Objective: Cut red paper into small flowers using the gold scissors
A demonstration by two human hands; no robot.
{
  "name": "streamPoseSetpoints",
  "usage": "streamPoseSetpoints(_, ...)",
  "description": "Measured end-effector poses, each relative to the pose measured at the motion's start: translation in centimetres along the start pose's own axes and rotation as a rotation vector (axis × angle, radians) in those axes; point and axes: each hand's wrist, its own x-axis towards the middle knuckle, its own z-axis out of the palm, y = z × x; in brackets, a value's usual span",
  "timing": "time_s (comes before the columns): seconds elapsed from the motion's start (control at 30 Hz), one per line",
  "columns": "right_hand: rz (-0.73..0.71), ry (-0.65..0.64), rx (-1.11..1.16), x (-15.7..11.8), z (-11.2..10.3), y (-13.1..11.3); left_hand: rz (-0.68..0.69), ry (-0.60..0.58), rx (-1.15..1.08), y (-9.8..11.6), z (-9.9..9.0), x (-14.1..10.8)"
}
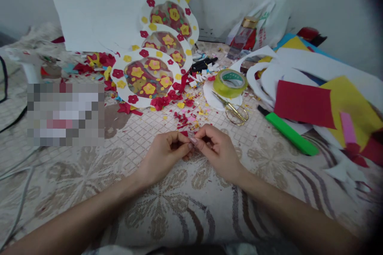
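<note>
My left hand (163, 149) and my right hand (220, 151) meet above the patterned cloth (161, 203), fingertips pinched and almost touching. A small piece of red paper (184, 133) shows at my left fingertips. What my right fingers pinch is too small to make out. Just beyond lie red, pink and yellow paper scraps (191, 118). Loose red paper flowers (161, 102) rest by the nearest of three white oval frames (118, 73), which are decorated with red and yellow flowers. Gold-handled scissors (236, 113) lie to the right, leaning against a roll of yellow-green tape (220, 87).
Rightward are a green tool with a black tip (291, 133), red paper (303, 103), yellow paper (344, 91) and white cut-outs. A glass bottle (241, 40) and a plastic bag (273, 20) stand by the wall. Black pens (205, 64) lie behind. Cables (22, 203) run at left.
</note>
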Motion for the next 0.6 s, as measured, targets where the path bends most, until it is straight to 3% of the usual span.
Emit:
streamPoseSetpoints(0.1,-0.026,0.007,-0.053,0.0,-0.21,-0.16,-0.01,-0.01,-0.022,0.01,0.01,-0.01)
streamPoseSetpoints(0.3,0.157,-0.107,0.226,0.61,-0.79,-0.01,-0.114,-0.095,-0.24,-0.53,-0.34,0.46)
streamPoseSetpoints(0.6,0.174,-0.129,0.184,0.6,-0.91,-0.01,-0.117,-0.178,-0.199,-0.31,-0.45,0.43)
